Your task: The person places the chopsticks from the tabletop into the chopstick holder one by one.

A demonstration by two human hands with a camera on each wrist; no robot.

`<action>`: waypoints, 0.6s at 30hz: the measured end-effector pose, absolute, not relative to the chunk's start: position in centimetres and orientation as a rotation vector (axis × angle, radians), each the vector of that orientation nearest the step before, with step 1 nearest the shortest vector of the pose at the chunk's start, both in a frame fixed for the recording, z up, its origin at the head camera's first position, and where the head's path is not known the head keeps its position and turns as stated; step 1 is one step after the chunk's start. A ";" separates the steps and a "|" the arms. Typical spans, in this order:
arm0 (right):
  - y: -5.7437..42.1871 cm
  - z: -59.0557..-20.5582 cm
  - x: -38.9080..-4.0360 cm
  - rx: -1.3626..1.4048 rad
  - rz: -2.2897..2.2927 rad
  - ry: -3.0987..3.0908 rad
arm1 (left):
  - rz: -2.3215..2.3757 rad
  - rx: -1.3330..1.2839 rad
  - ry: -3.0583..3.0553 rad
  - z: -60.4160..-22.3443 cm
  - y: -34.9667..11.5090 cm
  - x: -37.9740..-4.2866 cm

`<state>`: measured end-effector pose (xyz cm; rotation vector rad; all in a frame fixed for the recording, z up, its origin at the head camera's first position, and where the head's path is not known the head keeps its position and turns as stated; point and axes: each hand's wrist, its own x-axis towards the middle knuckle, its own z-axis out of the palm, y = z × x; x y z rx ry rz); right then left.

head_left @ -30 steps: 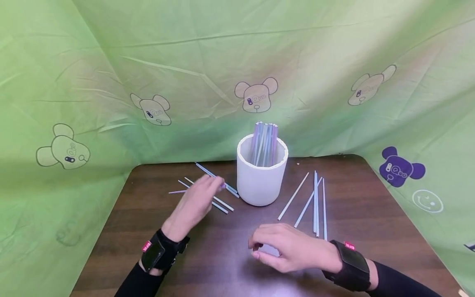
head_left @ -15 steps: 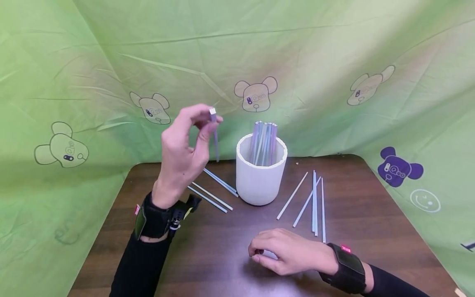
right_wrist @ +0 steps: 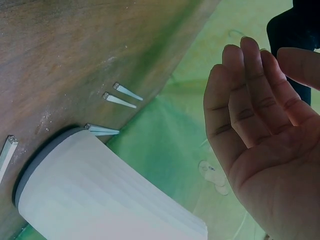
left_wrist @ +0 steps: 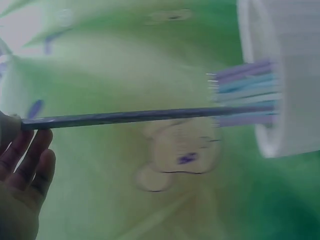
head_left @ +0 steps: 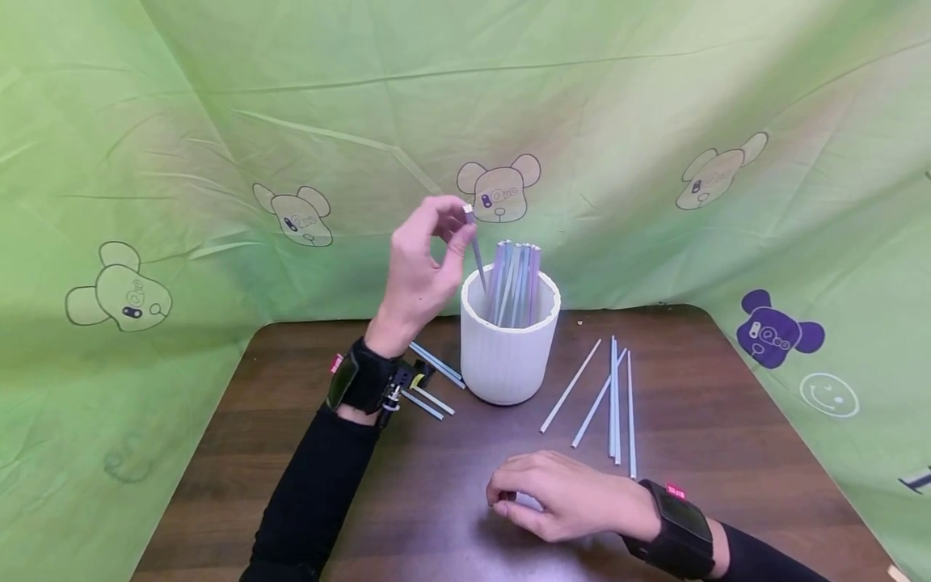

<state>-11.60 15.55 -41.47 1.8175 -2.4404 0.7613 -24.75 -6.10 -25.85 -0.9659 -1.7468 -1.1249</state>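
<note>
My left hand (head_left: pixel 422 271) pinches a thin purple stick (head_left: pixel 477 255) near its top end, between thumb and fingers. The stick slants down and its lower end is inside the mouth of a white cylindrical cup (head_left: pixel 507 364). Several purple and blue sticks (head_left: pixel 518 279) stand in that cup. From the left wrist, the held stick (left_wrist: pixel 125 117) looks dark and overlaps the standing ones. My right hand (head_left: pixel 560 497) rests low over the table, right of centre, fingers loosely curled. Its palm (right_wrist: pixel 280 160) holds nothing in the right wrist view.
Several pale blue and whitish sticks (head_left: pixel 613 404) lie on the brown table (head_left: pixel 727 453) right of the cup. More sticks (head_left: pixel 436 364) lie left of it, partly hidden by my left wrist. A green cloth (head_left: pixel 378 121) hangs behind and at the sides.
My left hand has lifted the purple stick off the left side of the table, turned it upright and carried it right to the cup. The right hand stays in place.
</note>
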 end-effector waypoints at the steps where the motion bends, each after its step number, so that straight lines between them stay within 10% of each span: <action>1: 15.5 -41.5 -11.6 1.819 0.762 -2.441 | -1.125 -0.960 -1.774 -26.4 -5.9 -25.3; 18: 15.6 -41.9 -11.3 1.807 0.743 -2.459 | -1.049 -0.592 -2.328 -33.1 -3.6 -31.1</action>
